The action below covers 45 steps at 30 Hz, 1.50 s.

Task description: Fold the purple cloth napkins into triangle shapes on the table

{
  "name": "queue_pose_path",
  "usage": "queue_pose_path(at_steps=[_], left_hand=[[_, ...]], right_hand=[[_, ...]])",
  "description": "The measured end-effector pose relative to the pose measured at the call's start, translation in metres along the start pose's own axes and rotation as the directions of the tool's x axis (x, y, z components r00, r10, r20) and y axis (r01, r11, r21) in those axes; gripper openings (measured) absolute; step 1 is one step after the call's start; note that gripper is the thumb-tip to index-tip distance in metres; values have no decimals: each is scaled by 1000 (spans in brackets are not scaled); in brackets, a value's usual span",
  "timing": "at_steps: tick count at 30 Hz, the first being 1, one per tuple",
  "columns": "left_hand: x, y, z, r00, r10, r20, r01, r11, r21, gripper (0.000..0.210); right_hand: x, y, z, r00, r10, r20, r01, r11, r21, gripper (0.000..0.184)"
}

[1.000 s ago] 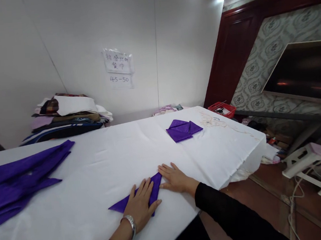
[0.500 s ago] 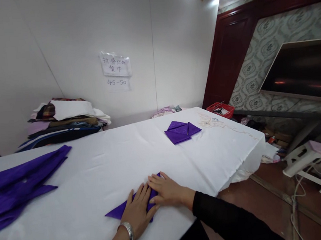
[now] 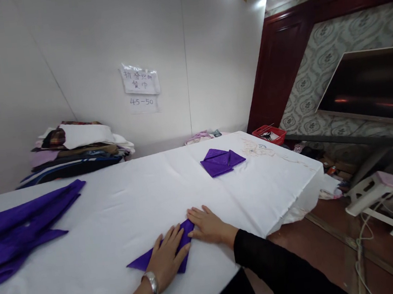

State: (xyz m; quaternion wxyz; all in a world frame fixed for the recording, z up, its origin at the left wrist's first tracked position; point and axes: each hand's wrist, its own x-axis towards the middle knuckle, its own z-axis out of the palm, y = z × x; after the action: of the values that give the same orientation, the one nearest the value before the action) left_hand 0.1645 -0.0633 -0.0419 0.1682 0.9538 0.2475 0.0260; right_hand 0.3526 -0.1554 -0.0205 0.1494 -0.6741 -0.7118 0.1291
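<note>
A folded purple napkin (image 3: 184, 259) lies near the front edge of the white-covered table (image 3: 145, 190), its pointed corner toward the left. My left hand (image 3: 168, 257) rests flat across its middle, fingers extended, and covers part of the cloth. At the napkin's upper right end, my right hand (image 3: 208, 225) lies with fingers stretched out, touching the tip and the tablecloth. Farther back sits another folded purple napkin (image 3: 221, 162). A loose purple cloth (image 3: 19, 231) is spread over the table's left side.
A stack of folded clothes (image 3: 77, 148) stands by the wall at the back left. A red basket (image 3: 268, 134) is beyond the table's far right corner. On the floor at right stands a white stool (image 3: 386, 199) with a cable nearby.
My right hand has slid slightly right and away from my left hand, toward the napkin's upper end. More of the napkin's right part now shows. My left hand stays on the cloth.
</note>
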Motion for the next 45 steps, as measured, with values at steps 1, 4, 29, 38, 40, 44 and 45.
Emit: queue_pose_path(at_steps=[1, 4, 29, 38, 40, 44, 45], left_hand=[[2, -1, -1, 1000, -25, -6, 25, 999, -33, 52], [9, -1, -6, 994, -81, -71, 73, 992, -104, 43], [40, 7, -31, 977, -211, 26, 212, 976, -45, 16], [28, 14, -31, 989, -145, 16, 146, 982, -116, 12], [25, 16, -31, 992, -121, 21, 123, 983, -133, 12], [21, 21, -31, 998, -67, 15, 68, 984, -166, 13], [20, 22, -31, 998, -61, 23, 64, 984, -164, 14]], right_hand=[[0, 0, 1, 1000, 2, 0, -2, 1000, 1, 70], [0, 1, 2, 1000, 0, -9, 0, 1000, 1, 70], [15, 3, -11, 998, -63, -25, 64, 996, 54, 32], [38, 2, -22, 961, -243, 134, 212, 955, 209, 31], [39, 3, -25, 958, -201, 205, 147, 957, 249, 33], [38, 4, -27, 927, -137, 350, -2, 929, 369, 33], [37, 5, -27, 920, -126, 371, -37, 914, 403, 32]])
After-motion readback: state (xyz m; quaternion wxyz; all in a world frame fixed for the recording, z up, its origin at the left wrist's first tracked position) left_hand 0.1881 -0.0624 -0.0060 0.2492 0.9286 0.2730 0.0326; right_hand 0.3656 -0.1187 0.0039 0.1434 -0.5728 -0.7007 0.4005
